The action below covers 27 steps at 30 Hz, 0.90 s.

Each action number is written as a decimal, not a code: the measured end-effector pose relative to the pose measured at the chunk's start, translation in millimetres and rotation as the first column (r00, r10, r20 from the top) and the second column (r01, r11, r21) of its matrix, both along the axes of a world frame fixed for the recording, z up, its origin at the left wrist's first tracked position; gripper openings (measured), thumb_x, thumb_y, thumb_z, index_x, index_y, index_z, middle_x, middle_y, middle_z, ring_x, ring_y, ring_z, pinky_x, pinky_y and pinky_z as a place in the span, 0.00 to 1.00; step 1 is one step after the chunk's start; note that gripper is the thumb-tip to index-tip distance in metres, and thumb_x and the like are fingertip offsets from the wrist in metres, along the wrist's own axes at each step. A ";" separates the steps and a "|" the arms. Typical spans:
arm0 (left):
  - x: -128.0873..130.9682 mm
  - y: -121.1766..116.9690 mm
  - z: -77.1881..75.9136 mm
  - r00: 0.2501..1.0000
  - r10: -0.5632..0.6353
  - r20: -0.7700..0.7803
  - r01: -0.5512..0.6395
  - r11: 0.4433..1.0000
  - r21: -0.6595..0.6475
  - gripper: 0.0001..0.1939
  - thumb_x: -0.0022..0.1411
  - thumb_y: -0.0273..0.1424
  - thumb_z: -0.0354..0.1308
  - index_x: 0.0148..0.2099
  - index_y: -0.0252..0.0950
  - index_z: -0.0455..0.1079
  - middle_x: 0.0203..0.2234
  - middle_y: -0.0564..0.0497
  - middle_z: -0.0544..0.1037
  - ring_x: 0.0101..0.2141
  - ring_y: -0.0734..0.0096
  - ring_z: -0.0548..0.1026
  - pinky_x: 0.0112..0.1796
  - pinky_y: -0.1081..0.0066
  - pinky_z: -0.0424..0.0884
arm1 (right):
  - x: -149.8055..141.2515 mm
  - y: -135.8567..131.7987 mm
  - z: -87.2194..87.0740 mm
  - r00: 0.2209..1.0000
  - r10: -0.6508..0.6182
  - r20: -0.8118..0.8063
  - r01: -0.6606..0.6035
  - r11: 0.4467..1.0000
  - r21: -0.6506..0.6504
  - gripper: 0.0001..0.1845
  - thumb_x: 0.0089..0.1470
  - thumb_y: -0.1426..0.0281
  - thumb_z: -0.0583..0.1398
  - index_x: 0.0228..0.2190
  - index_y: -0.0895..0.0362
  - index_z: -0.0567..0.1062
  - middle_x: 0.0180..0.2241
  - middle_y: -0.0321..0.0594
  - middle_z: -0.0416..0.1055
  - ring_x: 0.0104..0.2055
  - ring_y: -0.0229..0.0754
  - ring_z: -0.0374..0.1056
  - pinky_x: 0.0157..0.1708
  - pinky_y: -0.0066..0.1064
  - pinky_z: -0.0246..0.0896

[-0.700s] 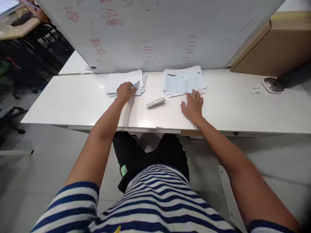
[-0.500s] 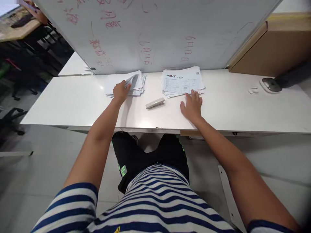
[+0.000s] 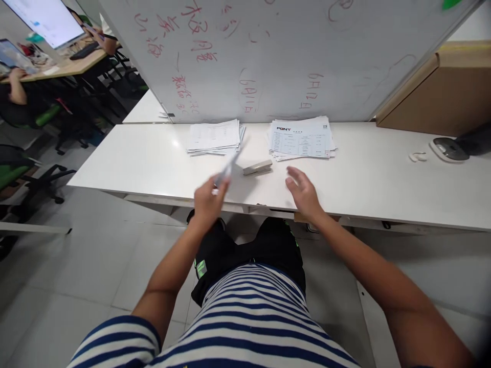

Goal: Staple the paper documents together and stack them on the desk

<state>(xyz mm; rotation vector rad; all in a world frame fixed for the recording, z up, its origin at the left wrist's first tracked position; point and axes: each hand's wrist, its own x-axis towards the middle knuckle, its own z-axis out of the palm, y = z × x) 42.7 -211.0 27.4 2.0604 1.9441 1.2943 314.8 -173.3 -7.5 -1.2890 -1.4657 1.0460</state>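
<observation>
A whiteboard [image 3: 353,71] marked in red is stood along the far side of a white desk [image 3: 153,163], so reach is blocked there. Toward the right end, a cardboard box [image 3: 433,97] is set. Near the board two paper stacks are laid: the right stack [image 3: 301,138], topped by a printed form, and the left stack [image 3: 215,135]. Both are uneven-edged and would probably slide if pushed. Beside the left stack, thin paper [image 3: 231,166], blurred and edge-on, is pinched at its near end by the left hand [image 3: 209,203]; whether several sheets are held cannot be told. It should be light, limp and easily creased, best taken by an edge. Nothing is gripped by the right hand [image 3: 305,194], its fingers loosely bent. Between the hands, slightly farther off, a stapler [image 3: 258,167] is placed, presumably stiff, best grasped around its body.
</observation>
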 end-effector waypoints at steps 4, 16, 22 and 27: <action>34.4 -58.2 -27.4 0.901 -0.268 -0.342 0.301 0.953 0.045 0.14 0.68 0.37 0.57 0.50 0.36 0.74 0.41 0.47 0.83 0.39 0.65 0.81 0.37 0.70 0.73 | -31.8 -58.5 18.3 0.797 0.137 -0.588 -0.436 0.805 -0.404 0.26 0.59 0.50 0.57 0.54 0.49 0.67 0.51 0.44 0.74 0.50 0.47 0.73 0.47 0.45 0.72; 47.7 -70.1 -46.9 0.751 -0.532 -0.390 0.476 0.847 -0.239 0.23 0.67 0.48 0.53 0.51 0.36 0.73 0.51 0.44 0.78 0.48 0.60 0.77 0.44 0.62 0.72 | -22.2 -84.3 -9.5 0.901 -0.014 -0.433 -0.289 0.727 -0.623 0.18 0.59 0.67 0.58 0.50 0.56 0.67 0.27 0.37 0.77 0.25 0.39 0.74 0.28 0.32 0.74; 13.5 4.6 -18.3 0.893 -0.317 -0.320 0.277 0.947 -0.163 0.19 0.71 0.43 0.48 0.49 0.38 0.75 0.46 0.45 0.81 0.48 0.61 0.77 0.47 0.62 0.68 | -0.7 -87.2 -28.7 0.958 -0.063 -0.280 -0.098 0.846 -0.524 0.19 0.56 0.59 0.59 0.44 0.59 0.71 0.19 0.32 0.70 0.18 0.37 0.66 0.17 0.27 0.62; -14.6 128.7 -2.2 0.927 -0.098 -0.362 -0.012 0.957 -0.290 0.20 0.71 0.40 0.45 0.54 0.37 0.72 0.52 0.43 0.76 0.53 0.53 0.70 0.50 0.59 0.64 | 18.1 -95.3 -39.1 0.970 -0.152 -0.190 0.048 0.886 -0.461 0.21 0.53 0.54 0.60 0.39 0.58 0.75 0.18 0.33 0.69 0.17 0.38 0.61 0.17 0.31 0.59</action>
